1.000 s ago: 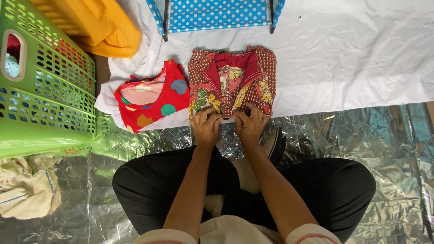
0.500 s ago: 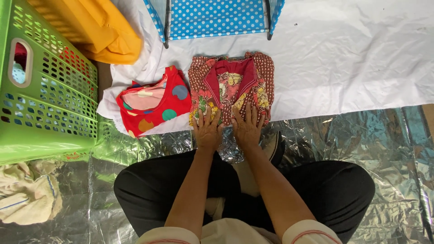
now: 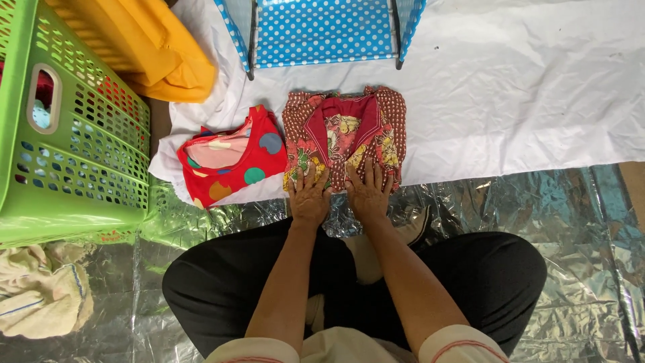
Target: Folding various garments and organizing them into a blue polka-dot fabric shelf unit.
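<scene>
1. We press both hands, left hand (image 3: pixel 309 198) and right hand (image 3: pixel 367 193), fingers spread flat, on the folded patterned garment (image 3: pixel 344 134) at the white sheet's (image 3: pixel 524 101) near edge.
2. Risk: uneven pressure slides the fold onto the foil mat (image 3: pixel 571 202).
3. Risk: a sideways shove bumps the red dotted garment (image 3: pixel 232 158) just beside it.

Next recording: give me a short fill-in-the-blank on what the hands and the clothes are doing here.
1. Both hands, left hand and right hand, press flat on the folded ____-patterned garment.
2. The red polka-dot garment lies to that garment's ____.
3. Both garments lie on a ____ sheet.
4. The laundry basket is ____.

Missing words: floral; left; white; green
</scene>
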